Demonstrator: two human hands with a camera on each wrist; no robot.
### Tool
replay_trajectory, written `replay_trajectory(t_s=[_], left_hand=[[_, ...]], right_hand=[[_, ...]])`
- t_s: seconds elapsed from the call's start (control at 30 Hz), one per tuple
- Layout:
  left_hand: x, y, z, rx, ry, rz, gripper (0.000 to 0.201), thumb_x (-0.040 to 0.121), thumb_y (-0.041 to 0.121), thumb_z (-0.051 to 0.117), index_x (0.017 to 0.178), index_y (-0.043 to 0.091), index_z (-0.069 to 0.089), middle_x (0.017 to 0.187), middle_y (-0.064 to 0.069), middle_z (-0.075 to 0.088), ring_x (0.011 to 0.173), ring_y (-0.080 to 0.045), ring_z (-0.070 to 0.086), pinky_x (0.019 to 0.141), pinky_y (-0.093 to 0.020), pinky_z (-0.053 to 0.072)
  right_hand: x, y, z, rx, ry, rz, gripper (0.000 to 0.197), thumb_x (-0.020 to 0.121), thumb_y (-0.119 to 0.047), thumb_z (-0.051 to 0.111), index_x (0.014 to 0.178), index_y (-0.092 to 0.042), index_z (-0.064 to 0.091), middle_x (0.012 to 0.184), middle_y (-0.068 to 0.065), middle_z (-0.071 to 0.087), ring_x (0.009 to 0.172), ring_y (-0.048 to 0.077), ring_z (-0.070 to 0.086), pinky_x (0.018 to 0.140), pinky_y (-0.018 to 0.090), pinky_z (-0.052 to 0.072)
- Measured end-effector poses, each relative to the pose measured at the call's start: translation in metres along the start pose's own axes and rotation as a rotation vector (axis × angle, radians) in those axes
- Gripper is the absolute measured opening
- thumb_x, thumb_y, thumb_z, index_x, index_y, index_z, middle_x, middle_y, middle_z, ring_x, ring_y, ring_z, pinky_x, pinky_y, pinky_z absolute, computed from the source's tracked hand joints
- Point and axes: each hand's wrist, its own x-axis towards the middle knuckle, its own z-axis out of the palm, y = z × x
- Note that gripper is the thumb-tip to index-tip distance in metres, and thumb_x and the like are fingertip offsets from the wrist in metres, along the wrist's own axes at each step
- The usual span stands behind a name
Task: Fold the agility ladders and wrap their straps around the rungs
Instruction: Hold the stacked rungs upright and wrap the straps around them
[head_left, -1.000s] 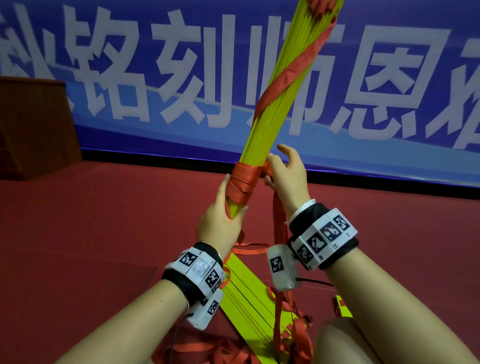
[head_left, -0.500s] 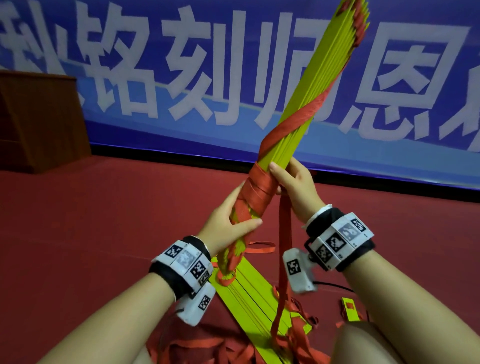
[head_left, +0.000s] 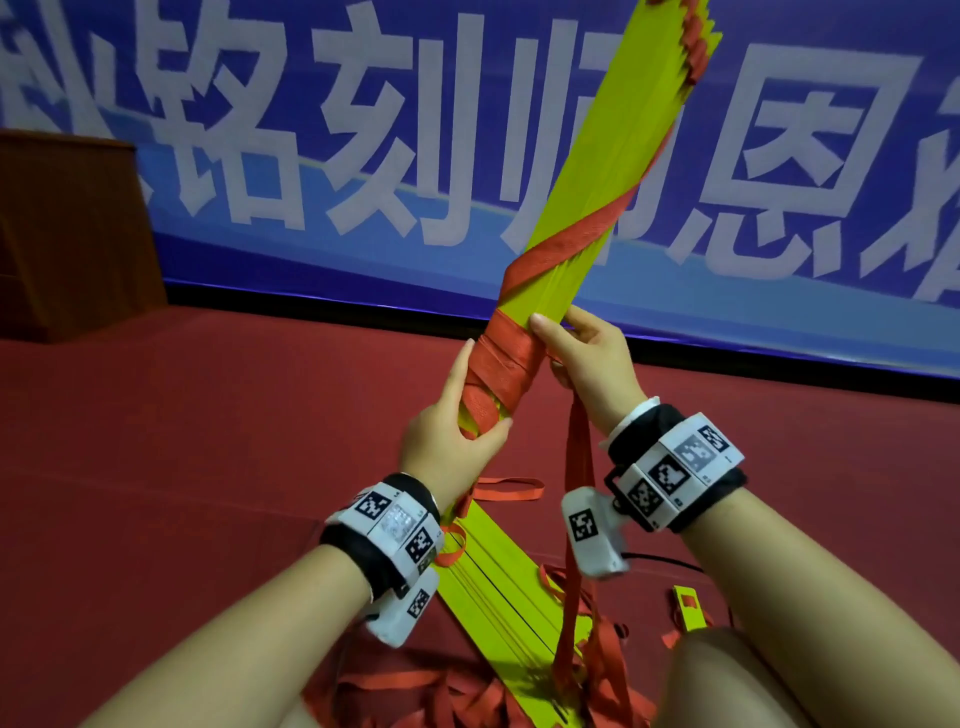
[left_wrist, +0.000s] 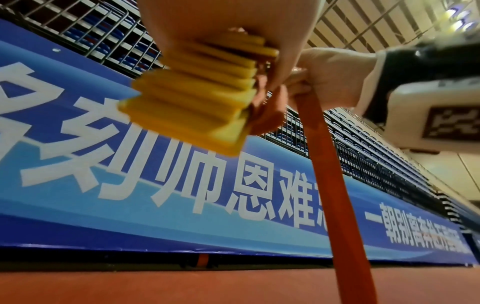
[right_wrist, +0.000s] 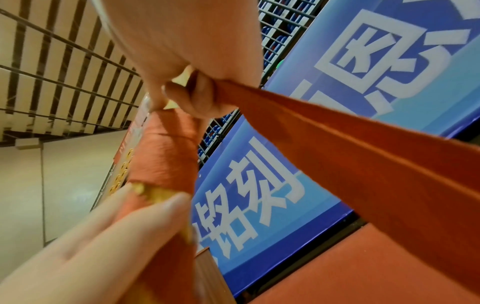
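Note:
A bundle of yellow-green ladder rungs (head_left: 597, 171) slants up to the right, with an orange strap (head_left: 566, 244) spiralled round it and wound thick near its lower end (head_left: 501, 369). My left hand (head_left: 457, 441) grips the bundle's lower end; the stacked rung ends (left_wrist: 197, 102) show in the left wrist view. My right hand (head_left: 587, 358) sits just above the thick winding, pinching the free strap (head_left: 576, 467), which hangs down to the floor (right_wrist: 363, 164). A second folded ladder (head_left: 498, 582) lies flat on the floor below my hands.
Loose orange straps (head_left: 441, 691) lie heaped on the red carpet (head_left: 208, 441) by my knee (head_left: 737, 675). A blue banner (head_left: 311, 156) with white characters runs along the wall ahead. A brown wooden stand (head_left: 67, 234) is at far left.
The bundle has tilted further to the right and its flat face has turned toward me. My right hand stays at the top of the thick winding, still holding the strap.

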Motion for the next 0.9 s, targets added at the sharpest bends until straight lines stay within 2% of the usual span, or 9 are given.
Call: replay_trajectory(t_s=[0.07,0.13,0.3,0.47,0.57,0.63,0.73,0.8,0.9], left_hand=[[-0.001,0.003,0.004,0.139,0.097,0.029,0.089,0.080,0.041,0.073,0.152,0.039,0.020,0.087,-0.005,0.070,0.082,-0.033,0.067,0.066,-0.032,0.046],[-0.002,0.003,0.007,0.233,0.130,0.035,0.087,0.084,0.046,0.068,0.154,0.032,0.018,0.101,-0.014,0.070,0.087,-0.040,0.065,0.066,-0.037,0.046],[-0.014,0.004,0.017,0.364,0.105,0.346,0.063,0.094,0.036,0.034,0.150,0.010,0.019,0.096,-0.016,0.067,0.080,-0.036,0.065,0.056,-0.037,0.049],[-0.024,0.000,0.020,0.134,0.008,0.283,0.063,0.092,0.037,0.033,0.150,0.032,0.010,0.121,-0.013,0.060,0.105,-0.029,0.059,0.082,-0.037,0.049],[-0.026,0.009,0.013,-0.181,-0.107,0.168,0.065,0.090,0.034,0.050,0.147,0.043,0.019,0.131,0.018,0.053,0.114,0.007,0.053,0.094,-0.017,0.044],[-0.023,0.013,0.012,-0.501,-0.233,0.007,0.060,0.091,0.024,0.057,0.142,0.038,0.029,0.121,0.026,0.055,0.103,0.016,0.056,0.084,-0.008,0.045],[-0.019,0.020,0.007,-0.852,-0.389,-0.309,0.033,0.089,0.026,0.061,0.120,0.032,0.053,0.101,-0.008,0.068,0.074,-0.016,0.070,0.058,-0.025,0.055],[-0.020,0.025,0.007,-0.835,-0.397,-0.349,0.012,0.095,0.018,0.059,0.105,0.021,0.053,0.081,-0.018,0.062,0.050,-0.016,0.063,0.046,-0.024,0.051],[-0.021,0.025,0.012,-0.761,-0.266,-0.226,0.011,0.091,0.015,0.064,0.097,0.021,0.056,0.069,0.001,0.062,0.051,-0.006,0.058,0.054,-0.023,0.050]], right_hand=[[-0.001,0.000,0.007,-0.021,0.086,0.002,0.036,0.092,-0.013,0.062,0.128,-0.013,0.056,0.044,-0.013,0.041,0.039,0.006,0.033,0.042,0.018,0.030],[-0.004,0.001,0.014,-0.077,0.157,0.004,0.068,0.092,-0.022,0.063,0.150,-0.022,0.028,0.048,-0.011,0.046,0.043,0.005,0.040,0.048,0.020,0.038],[-0.004,0.003,0.018,-0.313,0.274,-0.065,0.099,0.073,-0.061,0.068,0.152,-0.035,0.014,0.087,-0.011,0.067,0.080,0.010,0.063,0.076,0.028,0.049],[-0.003,0.005,0.010,-0.374,0.277,-0.133,0.081,0.080,-0.041,0.069,0.148,-0.029,0.026,0.091,-0.008,0.068,0.083,0.013,0.065,0.078,0.032,0.052],[-0.001,0.008,0.005,-0.317,0.268,-0.149,0.072,0.080,-0.034,0.066,0.144,-0.021,0.035,0.094,-0.011,0.067,0.085,0.006,0.064,0.080,0.026,0.050],[0.001,0.010,0.002,-0.248,0.241,-0.156,0.069,0.076,-0.034,0.061,0.140,-0.017,0.040,0.095,-0.013,0.065,0.083,-0.001,0.062,0.079,0.020,0.048],[0.001,0.012,0.000,-0.127,0.173,-0.191,0.067,0.075,-0.034,0.060,0.136,-0.011,0.043,0.103,-0.006,0.065,0.091,0.003,0.062,0.086,0.022,0.048],[-0.001,0.010,0.000,-0.079,0.116,-0.215,0.064,0.078,-0.035,0.062,0.134,-0.010,0.045,0.107,-0.003,0.065,0.096,0.005,0.063,0.087,0.021,0.049],[-0.001,0.000,-0.004,-0.131,0.053,-0.181,0.044,0.090,-0.027,0.063,0.131,-0.018,0.049,0.081,-0.006,0.062,0.066,0.006,0.059,0.061,0.017,0.047]])
